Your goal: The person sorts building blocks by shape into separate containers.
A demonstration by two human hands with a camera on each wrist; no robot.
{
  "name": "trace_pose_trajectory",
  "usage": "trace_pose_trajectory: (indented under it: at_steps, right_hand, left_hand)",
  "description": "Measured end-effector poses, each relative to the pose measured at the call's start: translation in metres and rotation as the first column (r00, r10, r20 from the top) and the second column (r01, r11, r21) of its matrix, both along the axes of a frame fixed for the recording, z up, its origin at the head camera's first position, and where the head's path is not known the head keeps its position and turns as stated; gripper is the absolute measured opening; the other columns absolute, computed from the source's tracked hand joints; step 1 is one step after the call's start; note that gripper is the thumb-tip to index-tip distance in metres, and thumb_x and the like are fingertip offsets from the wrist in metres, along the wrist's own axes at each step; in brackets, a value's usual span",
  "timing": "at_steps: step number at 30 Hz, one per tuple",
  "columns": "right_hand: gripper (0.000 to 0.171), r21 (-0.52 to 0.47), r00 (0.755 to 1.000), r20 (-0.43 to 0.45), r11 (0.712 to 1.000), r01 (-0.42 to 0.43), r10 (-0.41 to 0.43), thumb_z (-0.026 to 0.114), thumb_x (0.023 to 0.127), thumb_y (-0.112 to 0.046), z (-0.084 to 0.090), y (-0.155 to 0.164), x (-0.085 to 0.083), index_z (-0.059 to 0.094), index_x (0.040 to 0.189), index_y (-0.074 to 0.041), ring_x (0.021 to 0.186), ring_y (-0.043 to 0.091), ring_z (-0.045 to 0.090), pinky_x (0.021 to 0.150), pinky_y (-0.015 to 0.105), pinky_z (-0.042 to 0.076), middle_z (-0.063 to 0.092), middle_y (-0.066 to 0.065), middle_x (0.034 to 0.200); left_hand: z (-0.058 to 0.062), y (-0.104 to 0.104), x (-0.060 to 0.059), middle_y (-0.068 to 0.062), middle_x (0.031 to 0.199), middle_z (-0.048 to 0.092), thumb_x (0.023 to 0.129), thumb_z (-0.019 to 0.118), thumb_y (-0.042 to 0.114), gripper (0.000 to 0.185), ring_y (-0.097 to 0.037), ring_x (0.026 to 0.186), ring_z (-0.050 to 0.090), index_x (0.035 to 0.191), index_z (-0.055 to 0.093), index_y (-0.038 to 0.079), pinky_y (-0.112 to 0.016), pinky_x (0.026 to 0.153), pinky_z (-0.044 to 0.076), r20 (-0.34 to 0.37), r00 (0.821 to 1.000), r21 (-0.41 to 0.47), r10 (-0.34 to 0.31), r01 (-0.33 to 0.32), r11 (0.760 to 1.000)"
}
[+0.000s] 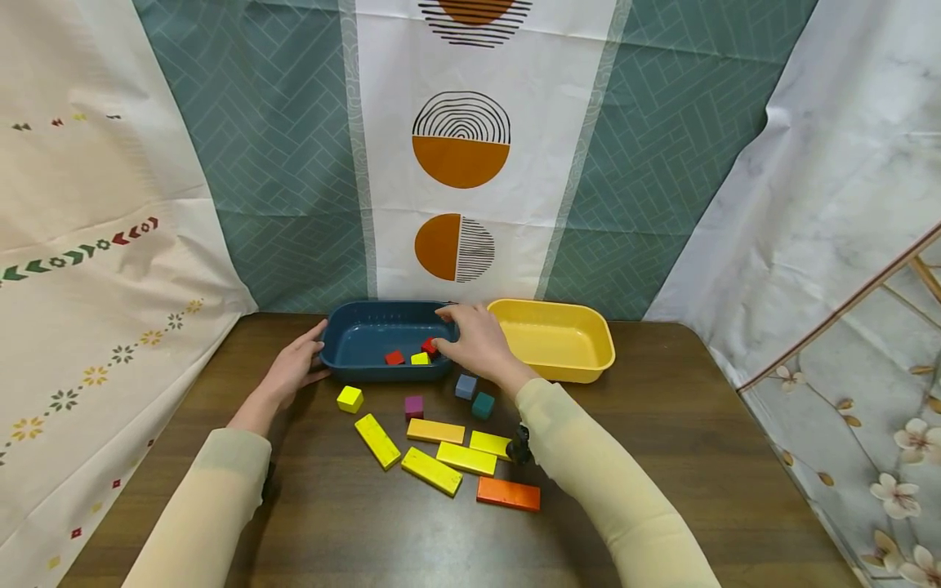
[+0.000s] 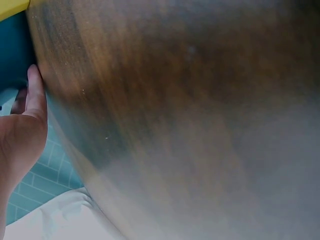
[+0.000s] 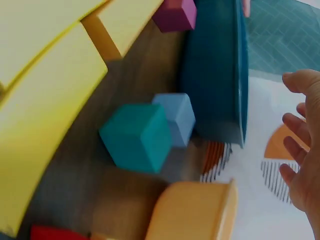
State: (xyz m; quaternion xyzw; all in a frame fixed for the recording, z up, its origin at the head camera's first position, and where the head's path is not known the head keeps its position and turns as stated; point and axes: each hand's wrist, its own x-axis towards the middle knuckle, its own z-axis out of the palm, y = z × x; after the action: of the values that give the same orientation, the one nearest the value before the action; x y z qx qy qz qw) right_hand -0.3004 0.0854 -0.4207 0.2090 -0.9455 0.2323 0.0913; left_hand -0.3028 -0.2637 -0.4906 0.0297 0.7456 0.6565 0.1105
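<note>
A dark blue bin point(image 1: 367, 336) stands at the back of the table with a red cube point(image 1: 394, 358), a yellow cube point(image 1: 421, 358) and a second red cube point(image 1: 430, 346) inside. My right hand point(image 1: 450, 333) hovers over the bin's right end, its fingertips right beside the second red cube. In the right wrist view its fingers point(image 3: 299, 129) are spread and hold nothing. My left hand point(image 1: 312, 353) rests with straight fingers against the bin's left wall, and its thumb point(image 2: 35, 92) touches the blue bin point(image 2: 12, 50).
A yellow bin point(image 1: 551, 341) stands empty right of the blue one. In front lie a yellow cube point(image 1: 350, 398), purple cube point(image 1: 414, 407), grey-blue cube point(image 1: 466, 386), teal cube point(image 1: 483, 405), several yellow bars point(image 1: 431, 471) and an orange bar point(image 1: 508, 494). Curtains close in behind and beside.
</note>
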Motion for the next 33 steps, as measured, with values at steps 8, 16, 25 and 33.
trace_pose_trajectory:
  at_steps: [8,16,25,33]
  right_hand:
    - [0.047,-0.085,0.999,-0.041,0.996,0.013,-0.017,0.074,0.094,-0.036,0.020,0.039,0.004,0.065,0.135,-0.015,0.122,0.024,0.049,0.102,0.042,0.045,0.065,0.001,0.131]
    - [0.045,-0.118,0.997,-0.068,0.993,0.029,-0.038,0.075,0.093,-0.035,0.028,0.074,0.014,0.067,0.133,-0.014,0.125,0.025,0.048,0.106,0.044,0.044,0.066,0.002,0.128]
    - [0.047,-0.125,0.997,-0.078,0.992,0.011,-0.021,0.075,0.093,-0.036,0.027,0.096,0.027,0.066,0.134,-0.015,0.123,0.025,0.048,0.104,0.046,0.044,0.065,0.002,0.129]
    - [0.045,-0.112,0.997,-0.080,0.994,-0.007,-0.002,0.076,0.093,-0.036,0.021,0.110,0.044,0.067,0.132,-0.016,0.122,0.025,0.049,0.104,0.046,0.043,0.065,0.001,0.131]
  left_hand:
    - [0.001,0.002,0.001,-0.018,0.169,0.010,0.112,0.027,0.021,0.056,-0.044,0.143,0.036,0.166,0.012,0.025,-0.058,0.109,0.038,-0.004,1.000,-0.011,0.004,-0.004,1.000]
    - [0.002,0.002,0.001,-0.018,0.169,0.011,0.111,0.027,0.022,0.056,-0.044,0.143,0.036,0.166,0.012,0.026,-0.058,0.109,0.038,0.000,1.000,-0.008,0.008,-0.008,1.000]
    - [-0.003,0.000,-0.001,-0.018,0.169,0.010,0.112,0.026,0.022,0.056,-0.044,0.143,0.035,0.166,0.011,0.026,-0.058,0.110,0.036,-0.008,1.000,-0.014,0.000,0.000,1.000]
    - [0.009,0.005,0.005,-0.020,0.169,0.008,0.111,0.025,0.016,0.057,-0.046,0.145,0.032,0.166,0.009,0.021,-0.060,0.114,0.030,0.011,1.000,0.004,-0.005,0.005,1.000]
